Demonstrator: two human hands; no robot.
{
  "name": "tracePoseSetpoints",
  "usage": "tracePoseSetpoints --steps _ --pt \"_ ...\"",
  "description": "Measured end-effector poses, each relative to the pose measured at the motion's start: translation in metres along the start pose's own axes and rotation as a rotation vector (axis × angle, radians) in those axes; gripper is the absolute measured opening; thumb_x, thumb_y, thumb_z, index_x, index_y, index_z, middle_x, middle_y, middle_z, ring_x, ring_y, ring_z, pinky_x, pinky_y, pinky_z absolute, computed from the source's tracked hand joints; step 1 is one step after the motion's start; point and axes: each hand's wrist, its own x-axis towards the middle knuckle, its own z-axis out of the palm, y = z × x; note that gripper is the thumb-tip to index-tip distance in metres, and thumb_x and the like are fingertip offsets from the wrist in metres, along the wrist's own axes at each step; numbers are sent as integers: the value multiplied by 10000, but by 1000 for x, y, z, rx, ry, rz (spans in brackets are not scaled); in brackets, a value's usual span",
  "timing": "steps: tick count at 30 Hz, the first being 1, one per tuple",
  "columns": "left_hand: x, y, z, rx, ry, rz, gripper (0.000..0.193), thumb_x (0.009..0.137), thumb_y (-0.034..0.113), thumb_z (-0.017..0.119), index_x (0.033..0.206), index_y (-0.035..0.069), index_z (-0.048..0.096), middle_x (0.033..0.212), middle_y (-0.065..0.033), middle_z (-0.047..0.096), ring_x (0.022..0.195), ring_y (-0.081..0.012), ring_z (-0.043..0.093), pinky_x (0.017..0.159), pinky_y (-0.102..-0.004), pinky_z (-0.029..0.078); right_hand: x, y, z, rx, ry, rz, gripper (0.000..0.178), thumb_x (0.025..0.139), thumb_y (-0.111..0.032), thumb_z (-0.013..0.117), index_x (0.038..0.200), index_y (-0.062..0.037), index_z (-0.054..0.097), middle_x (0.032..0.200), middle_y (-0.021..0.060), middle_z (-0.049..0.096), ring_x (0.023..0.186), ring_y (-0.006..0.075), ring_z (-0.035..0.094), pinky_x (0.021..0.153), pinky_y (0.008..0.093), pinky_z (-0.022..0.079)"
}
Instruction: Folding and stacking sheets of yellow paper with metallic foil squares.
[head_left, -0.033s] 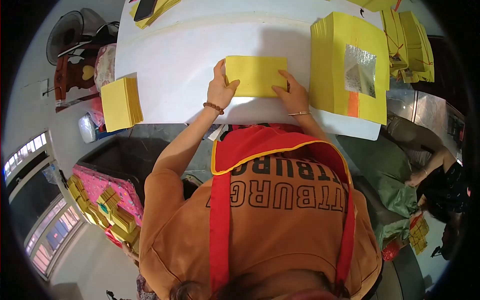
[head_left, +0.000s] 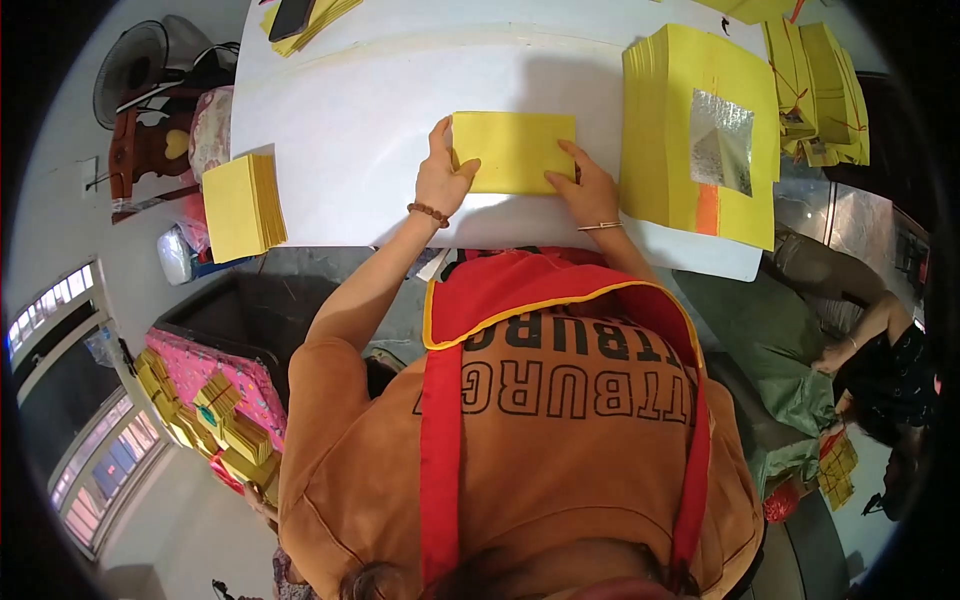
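A folded yellow paper [head_left: 514, 152], oblong and smooth, is held between my two hands over the white table [head_left: 400, 90]. My left hand [head_left: 441, 172], with a beaded bracelet on its wrist, grips the paper's left end, thumb on top and fingers along the edge. At the right end my right hand [head_left: 584, 184], wearing a thin bangle, has its thumb on the near corner and its fingers closed on the side. To the right of that hand stands a thick stack of large yellow sheets [head_left: 665, 130]; its top sheet bears a silver foil square [head_left: 721, 141] and an orange stripe.
A pile of folded yellow papers [head_left: 236, 210] lies at the table's left edge. A dark phone [head_left: 291, 18] rests on more yellow paper at the far left. Tied yellow bundles [head_left: 822, 90] sit beyond the right edge. Another person [head_left: 875, 350] works with a green sack [head_left: 765, 330] at right.
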Motion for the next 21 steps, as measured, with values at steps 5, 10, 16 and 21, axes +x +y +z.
tracePoseSetpoints --steps 5,10,16,21 --pt "7 -5 -1 107 -10 -6 784 712 111 636 1340 69 166 773 -181 627 710 -332 621 612 -374 482 2 -7 0 -59 -31 86 504 710 -291 637 1184 -157 531 1038 141 608 891 316 593 771 393 460" --pt "5 19 -7 134 -23 -79 790 706 153 648 1341 76 185 856 -194 614 781 -357 601 665 -404 468 2 -8 -2 -65 -26 70 510 713 -294 629 1191 -150 525 1044 140 607 903 316 591 776 402 459" --pt "-8 42 11 587 183 549 652 733 290 642 1305 117 380 1279 -131 402 1202 -310 330 959 -469 263 2 -1 5 -98 17 44 527 706 -306 639 1200 -161 527 925 144 614 820 298 593 720 390 460" --pt "-3 25 37 877 -105 789 595 794 399 551 1316 172 381 1379 -104 314 1293 -308 229 1019 -521 179 3 5 9 -69 77 -14 549 700 -323 646 1213 -171 524 783 153 619 712 298 600 665 371 467"
